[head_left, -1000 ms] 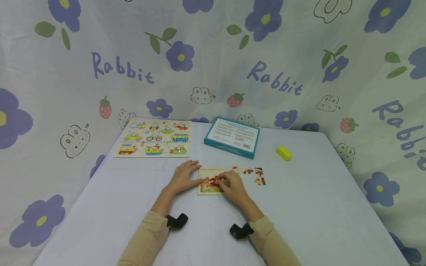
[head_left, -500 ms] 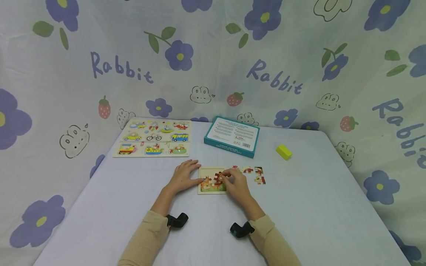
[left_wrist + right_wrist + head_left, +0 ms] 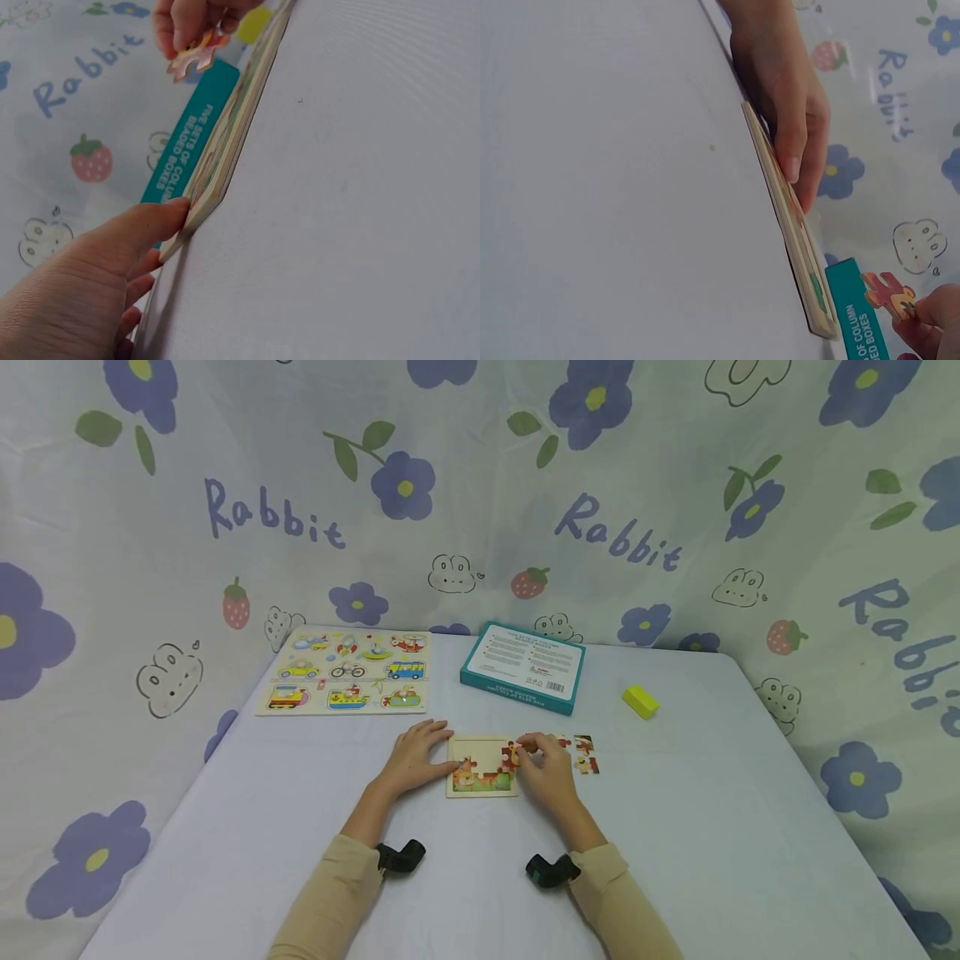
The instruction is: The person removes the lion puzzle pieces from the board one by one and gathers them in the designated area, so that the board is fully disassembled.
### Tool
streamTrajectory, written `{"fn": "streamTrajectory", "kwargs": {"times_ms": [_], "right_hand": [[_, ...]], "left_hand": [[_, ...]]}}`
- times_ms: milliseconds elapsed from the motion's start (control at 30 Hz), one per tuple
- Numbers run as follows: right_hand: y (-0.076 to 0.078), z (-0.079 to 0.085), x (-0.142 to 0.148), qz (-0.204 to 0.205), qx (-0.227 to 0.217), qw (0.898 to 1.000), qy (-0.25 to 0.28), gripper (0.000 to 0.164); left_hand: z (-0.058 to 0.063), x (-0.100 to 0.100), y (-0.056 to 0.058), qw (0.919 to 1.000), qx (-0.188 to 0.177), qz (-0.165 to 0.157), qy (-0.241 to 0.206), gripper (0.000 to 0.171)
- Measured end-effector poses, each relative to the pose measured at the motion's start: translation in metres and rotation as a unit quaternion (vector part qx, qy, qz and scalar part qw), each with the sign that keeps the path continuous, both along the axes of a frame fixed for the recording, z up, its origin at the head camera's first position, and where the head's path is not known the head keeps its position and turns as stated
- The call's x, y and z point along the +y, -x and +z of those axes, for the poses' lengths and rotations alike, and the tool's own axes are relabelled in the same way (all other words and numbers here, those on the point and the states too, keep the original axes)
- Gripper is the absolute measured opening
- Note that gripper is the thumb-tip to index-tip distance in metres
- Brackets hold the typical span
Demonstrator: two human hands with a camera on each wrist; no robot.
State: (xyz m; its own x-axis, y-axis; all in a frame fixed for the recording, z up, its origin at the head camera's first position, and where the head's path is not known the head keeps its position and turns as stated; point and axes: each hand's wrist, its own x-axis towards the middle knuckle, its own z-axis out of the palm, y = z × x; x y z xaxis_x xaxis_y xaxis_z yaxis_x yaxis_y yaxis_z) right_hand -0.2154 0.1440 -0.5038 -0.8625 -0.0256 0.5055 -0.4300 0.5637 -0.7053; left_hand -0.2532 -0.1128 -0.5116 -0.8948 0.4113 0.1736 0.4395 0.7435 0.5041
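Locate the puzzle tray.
In the head view, the puzzle tray lies centrally, between the left hand and right hand, in front of the teal box.

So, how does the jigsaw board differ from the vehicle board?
The jigsaw board is smaller than the vehicle board. The left hand touches the jigsaw board; the vehicle board lies untouched. The jigsaw board is partly bare; the vehicle board shows many vehicles. Both are rectangular.

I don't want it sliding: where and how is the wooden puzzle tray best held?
Probably by its left rim, from the left, thumb on top: the wooden puzzle tray lies flat and thin, its border offering a hold. The left hand touches that side; the right hand holds a puzzle piece near the opposite side.
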Motion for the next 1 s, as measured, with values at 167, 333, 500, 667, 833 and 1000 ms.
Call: {"fn": "streamTrajectory", "kwargs": {"times_ms": [167, 333, 500, 667, 833, 1000], "right_hand": [[0.001, 0.001, 0.011, -0.040, -0.040, 0.998, 0.019, 0.012], [0.004, -0.001, 0.026, -0.078, -0.054, 0.995, 0.016, 0.011], [0.006, 0.001, 0.040, -0.095, -0.048, 0.994, 0.013, 0.012], [0.006, 0.002, 0.051, -0.096, -0.058, 0.994, 0.019, 0.013], [0.007, 0.000, 0.061, -0.096, -0.077, 0.992, 0.007, 0.014], [0.006, 0.002, 0.068, -0.093, -0.082, 0.992, -0.011, 0.013]], "left_hand": [[0.000, 0.001, 0.000, 1.0000, -0.005, 0.000, 0.004, 0.063], [0.001, 0.001, 0.000, 1.0000, -0.007, 0.001, 0.007, 0.063], [0.001, 0.000, 0.000, 0.9999, -0.005, 0.001, 0.011, 0.063], [0.002, 0.000, -0.001, 1.0000, -0.006, 0.001, 0.008, 0.064], [0.001, -0.001, -0.002, 1.0000, -0.005, 0.001, 0.003, 0.064], [0.002, -0.001, -0.002, 1.0000, -0.006, 0.001, 0.000, 0.064]]}}
